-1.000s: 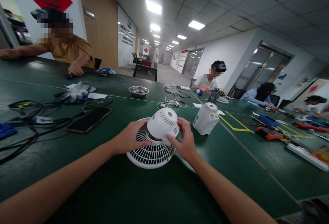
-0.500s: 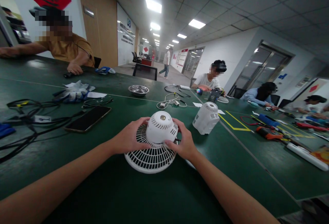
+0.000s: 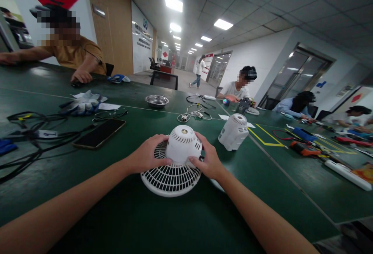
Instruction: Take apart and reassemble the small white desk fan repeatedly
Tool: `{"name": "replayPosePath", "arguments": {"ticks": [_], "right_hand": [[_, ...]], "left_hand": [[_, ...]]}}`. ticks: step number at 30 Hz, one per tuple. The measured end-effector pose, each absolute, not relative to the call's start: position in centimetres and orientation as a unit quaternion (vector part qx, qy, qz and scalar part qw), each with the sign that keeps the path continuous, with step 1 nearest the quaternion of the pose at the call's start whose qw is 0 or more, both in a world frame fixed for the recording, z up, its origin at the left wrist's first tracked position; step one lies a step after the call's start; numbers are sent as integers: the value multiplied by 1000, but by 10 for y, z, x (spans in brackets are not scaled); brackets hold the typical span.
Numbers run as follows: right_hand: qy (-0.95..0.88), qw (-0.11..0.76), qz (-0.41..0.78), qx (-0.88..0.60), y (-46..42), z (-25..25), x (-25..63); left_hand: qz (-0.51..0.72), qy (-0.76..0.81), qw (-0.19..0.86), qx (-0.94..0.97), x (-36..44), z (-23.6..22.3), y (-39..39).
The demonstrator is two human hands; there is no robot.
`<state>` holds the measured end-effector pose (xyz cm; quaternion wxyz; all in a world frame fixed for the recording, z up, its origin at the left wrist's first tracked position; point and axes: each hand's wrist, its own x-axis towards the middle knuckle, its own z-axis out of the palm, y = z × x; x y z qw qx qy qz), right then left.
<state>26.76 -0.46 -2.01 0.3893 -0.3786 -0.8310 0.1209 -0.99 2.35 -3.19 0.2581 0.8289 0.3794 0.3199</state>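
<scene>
Green tabletop below, my left hand and right hand clamp the housing, grille already under it, casing unattached beside it.

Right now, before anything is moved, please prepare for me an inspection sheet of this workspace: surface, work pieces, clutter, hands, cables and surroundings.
Surface: dark green tabletop, yellow tape marks to the right.
Work pieces: white domed part above round white grille; whether fully seated, cannot tell. Vented white housing stands to the right.
Clutter: phone, gloves, metal bowl.
Hands: left hand and right hand hold the domed part from opposite sides.
Cables: tangled black cables at left; white cable beyond the domed part.
Surroundings: seated co-workers; one person mid-stride behind; chair across the table.
</scene>
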Motion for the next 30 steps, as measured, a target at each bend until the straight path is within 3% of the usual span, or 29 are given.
{"name": "replayPosePath", "arguments": {"ticks": [9, 30], "right_hand": [[-848, 377, 144, -345, -8, -15, 267], [-846, 366, 154, -355, -9, -15, 264]], "left_hand": [[309, 357, 194, 860, -8, -26, 21], [294, 369, 193, 860, -10, -27, 17]]}}
